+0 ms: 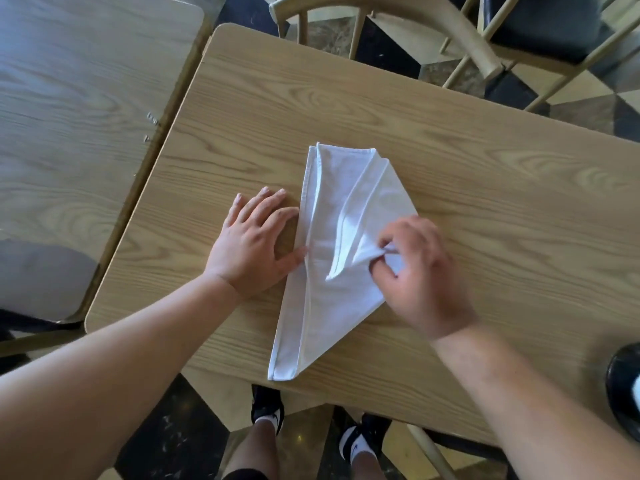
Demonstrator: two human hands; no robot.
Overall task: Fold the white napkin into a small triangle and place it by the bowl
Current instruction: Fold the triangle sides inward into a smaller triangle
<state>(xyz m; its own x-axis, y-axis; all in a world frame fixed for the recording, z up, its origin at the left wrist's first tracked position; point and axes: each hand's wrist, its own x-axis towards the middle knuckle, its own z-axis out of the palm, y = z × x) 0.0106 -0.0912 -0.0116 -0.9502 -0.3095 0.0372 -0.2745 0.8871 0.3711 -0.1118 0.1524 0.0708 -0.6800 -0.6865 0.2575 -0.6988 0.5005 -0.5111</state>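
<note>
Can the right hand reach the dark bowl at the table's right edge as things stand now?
Probably yes. The bowl sits on the same side as the right hand, with only bare table between them. But that hand is pinching a fold of the napkin and would have to let go first.

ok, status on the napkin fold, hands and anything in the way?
Left hand flat on table, thumb at napkin edge. Right hand fingers pinching a fold. White napkin part-folded, long triangle. Dark bowl at right edge, apart; nothing in the way.

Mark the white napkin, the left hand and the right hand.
white napkin (322, 306): head view, flat lower layer.
left hand (254, 242): head view, back of hand.
right hand (420, 275): head view, back of hand.
</note>
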